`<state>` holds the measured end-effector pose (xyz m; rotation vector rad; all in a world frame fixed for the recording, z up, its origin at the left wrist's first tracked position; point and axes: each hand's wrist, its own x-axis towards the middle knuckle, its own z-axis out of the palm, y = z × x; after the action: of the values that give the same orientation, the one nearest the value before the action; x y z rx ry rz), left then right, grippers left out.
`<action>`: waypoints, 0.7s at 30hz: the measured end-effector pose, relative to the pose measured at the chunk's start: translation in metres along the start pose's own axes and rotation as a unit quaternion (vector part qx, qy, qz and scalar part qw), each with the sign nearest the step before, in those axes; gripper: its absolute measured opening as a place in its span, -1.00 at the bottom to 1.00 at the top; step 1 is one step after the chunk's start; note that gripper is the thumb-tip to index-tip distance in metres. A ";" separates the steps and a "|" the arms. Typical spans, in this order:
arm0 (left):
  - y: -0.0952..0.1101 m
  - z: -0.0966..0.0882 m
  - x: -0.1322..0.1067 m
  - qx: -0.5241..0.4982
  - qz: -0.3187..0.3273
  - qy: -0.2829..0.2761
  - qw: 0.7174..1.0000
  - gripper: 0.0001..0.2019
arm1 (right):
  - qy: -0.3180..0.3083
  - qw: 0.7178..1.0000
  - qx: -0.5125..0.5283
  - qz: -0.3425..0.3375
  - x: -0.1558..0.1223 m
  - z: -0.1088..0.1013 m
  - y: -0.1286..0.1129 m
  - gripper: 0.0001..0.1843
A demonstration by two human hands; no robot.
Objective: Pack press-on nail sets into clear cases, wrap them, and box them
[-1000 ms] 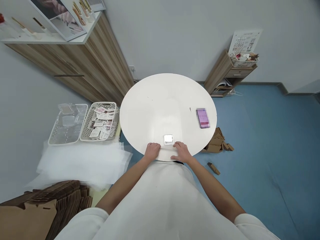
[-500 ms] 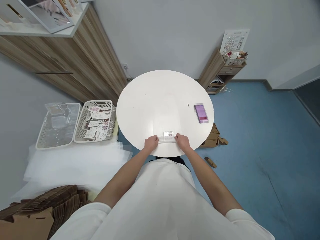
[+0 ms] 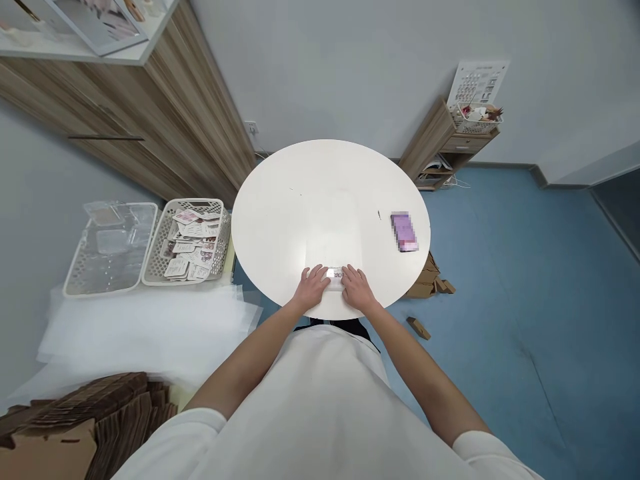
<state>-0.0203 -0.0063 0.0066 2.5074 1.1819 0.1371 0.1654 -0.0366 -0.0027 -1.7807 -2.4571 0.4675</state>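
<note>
A small clear packet (image 3: pixel 335 274) with a printed label lies near the front edge of the round white table (image 3: pixel 320 200). My left hand (image 3: pixel 313 287) lies flat on its left side, fingers stretched forward. My right hand (image 3: pixel 355 288) lies flat on its right side, fingers stretched out too. Both hands press down on the packet, which shows only between them. A purple flat object (image 3: pixel 404 231) rests on the table's right side, apart from my hands.
Two white baskets sit at the left: one (image 3: pixel 193 241) with several printed cards, one (image 3: pixel 110 247) with clear trays. White foam sheets (image 3: pixel 140 333) and brown cardboard (image 3: pixel 80 420) lie below them. Wooden cabinets (image 3: pixel 165 113) stand behind; cardboard scraps (image 3: pixel 430 277) lie on the blue floor.
My hands have moved inward from the packet's ends and now lie flat over it with the fingers stretched out. Earlier they gripped its sides.
</note>
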 end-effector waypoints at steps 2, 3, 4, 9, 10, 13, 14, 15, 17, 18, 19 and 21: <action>0.000 -0.002 0.003 -0.017 0.012 -0.014 1.000 -0.71 | -0.024 0.999 0.015 -0.017 0.003 -0.001 0.003 -0.72; 0.000 -0.003 0.005 -0.028 0.019 -0.019 0.999 -0.70 | -0.036 0.999 0.019 -0.018 0.006 -0.001 0.003 -0.66; 0.000 -0.003 0.007 -0.039 0.023 -0.024 0.999 -0.69 | -0.046 0.999 0.021 -0.014 0.009 -0.002 0.003 -0.63; 0.001 -0.005 0.015 -0.081 0.008 -0.046 0.996 -0.70 | -0.065 0.998 0.011 0.000 0.014 -0.008 -0.005 -0.67; 0.000 -0.006 0.013 -0.089 0.011 -0.055 0.995 -0.71 | -0.071 0.997 0.010 -0.007 0.011 -0.010 -0.008 -0.68; -0.001 -0.011 0.003 -0.107 0.019 -0.086 0.990 -0.71 | -0.099 0.994 0.018 -0.030 -0.002 -0.016 -0.017 -0.69; -0.001 -0.013 -0.002 -0.110 0.019 -0.094 0.989 -0.71 | -0.107 0.993 0.023 -0.037 -0.007 -0.018 -0.020 -0.70; -0.001 -0.014 -0.006 -0.111 0.018 -0.099 0.989 -0.72 | -0.112 0.992 0.027 -0.042 -0.012 -0.019 -0.023 -0.71; -0.001 -0.016 -0.011 -0.109 0.020 -0.099 0.989 -0.74 | -0.107 0.993 0.033 -0.046 -0.018 -0.022 -0.026 -0.75; -0.001 -0.017 -0.012 -0.108 0.023 -0.094 0.989 -0.75 | -0.098 0.993 0.037 -0.045 -0.018 -0.024 -0.026 -0.77; -0.001 -0.019 -0.011 -0.109 0.025 -0.088 0.990 -0.76 | -0.086 0.994 0.043 -0.043 -0.018 -0.025 -0.026 -0.79; -0.002 -0.024 -0.008 -0.115 0.024 -0.074 0.990 -0.79 | -0.060 0.995 0.064 -0.041 -0.014 -0.029 -0.024 -0.81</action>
<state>-0.0325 -0.0045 0.0283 2.3022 0.9870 0.0920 0.1548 -0.0504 0.0338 -1.6423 -2.5023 0.7270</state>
